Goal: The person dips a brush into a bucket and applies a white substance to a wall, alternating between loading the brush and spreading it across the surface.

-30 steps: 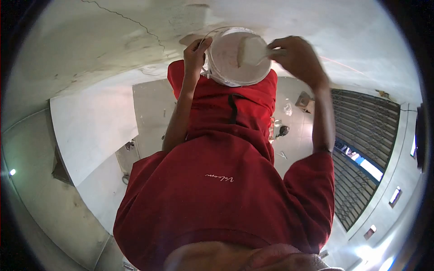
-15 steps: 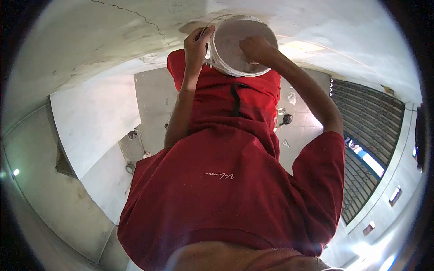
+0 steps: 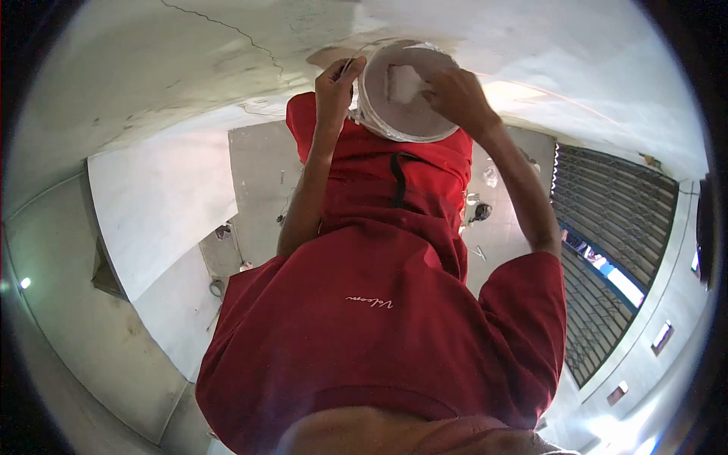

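A white bucket [image 3: 364, 106] with smeared, coated walls is held in front of my legs, close to the wall. At its left side my left hand [image 3: 334, 83] is closed around the thin bucket handle [image 3: 367, 49]. My right hand [image 3: 458, 97] reaches over the bucket's right rim, fingers closed on a flat, wide paintbrush [image 3: 407, 83]. The brush looks coated in white and lies inside the bucket's mouth, its edge pointing left. The fingers hide most of its handle.
A pale wall [image 3: 189, 68] with a long crack runs across the top. On the left is a large white panel [image 3: 163, 212]. A dark slatted gate [image 3: 614, 205] stands to the right. Below, the tiled floor [image 3: 504, 220] has a dark item [image 3: 481, 211] and small debris.
My right hand has moved up and right inside the bucket, and the white paintbrush now shows. The bucket and my left hand appear slightly lower in view.
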{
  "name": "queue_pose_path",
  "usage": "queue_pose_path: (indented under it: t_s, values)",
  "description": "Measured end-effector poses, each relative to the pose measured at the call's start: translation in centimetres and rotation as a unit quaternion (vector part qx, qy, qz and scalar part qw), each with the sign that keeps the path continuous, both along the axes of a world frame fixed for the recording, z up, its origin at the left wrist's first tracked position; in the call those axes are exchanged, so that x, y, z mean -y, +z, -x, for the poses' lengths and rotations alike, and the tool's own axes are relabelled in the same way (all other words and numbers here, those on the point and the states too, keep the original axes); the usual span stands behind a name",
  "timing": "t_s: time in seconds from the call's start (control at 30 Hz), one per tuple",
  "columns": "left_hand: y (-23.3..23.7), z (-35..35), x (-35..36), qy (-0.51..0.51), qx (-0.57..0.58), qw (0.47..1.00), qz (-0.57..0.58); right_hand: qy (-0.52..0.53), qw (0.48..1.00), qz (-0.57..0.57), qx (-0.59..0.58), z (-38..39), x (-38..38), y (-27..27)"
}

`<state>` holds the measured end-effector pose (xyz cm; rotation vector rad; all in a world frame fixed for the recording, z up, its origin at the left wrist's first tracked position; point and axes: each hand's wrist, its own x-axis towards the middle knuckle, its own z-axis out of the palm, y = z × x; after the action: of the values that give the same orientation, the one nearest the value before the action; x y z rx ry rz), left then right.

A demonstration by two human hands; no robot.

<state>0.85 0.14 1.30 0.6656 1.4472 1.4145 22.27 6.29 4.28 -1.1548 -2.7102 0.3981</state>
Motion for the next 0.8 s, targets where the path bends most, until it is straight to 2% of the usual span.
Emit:
queue_pose_path:
  t_s: [0.03, 0.13, 0.2, 0.27, 0.47, 0.57, 0.67, 0.8]
  values:
    - [0.1, 0.1, 0.0, -0.005, 0.011, 1.0, 0.022, -0.005, 1.0, 0.001, -0.011, -0.8, 0.1, 1.5]
    - [-0.2, 0.1, 0.0, -0.003, -0.016, 1.0, 0.02, -0.035, 0.992, 0.109, -0.045, -2.9, 0.3, 5.6]
    - [-0.7, 0.2, -0.2, -0.004, -0.026, 1.0, 0.017, -0.057, 0.99, 0.114, -0.066, -3.8, 0.8, 6.6]
    - [-0.8, 0.4, 0.0, -0.006, -0.034, 0.999, 0.022, -0.054, 0.986, 0.103, -0.12, -4.3, 1.8, 6.6]
    - [-0.8, 0.4, -0.2, -0.007, -0.057, 0.998, 0.007, -0.103, 0.984, 0.043, -0.141, -5.3, 4.4, 5.0]
    - [-1.7, 0.3, -0.5, 0.001, -0.05, 0.998, -0.024, -0.121, 0.986, -0.003, -0.114, -5.7, 6.5, 3.9]
    - [-2.0, 0.4, -0.6, 0.001, -0.066, 0.997, -0.029, -0.108, 0.977, -0.012, -0.184, -6.0, 7.5, 2.4]
    - [-1.9, 0.8, -0.6, -0.001, -0.06, 0.998, -0.01, -0.143, 0.957, 0.03, -0.251, -5.9, 9.0, 2.0]
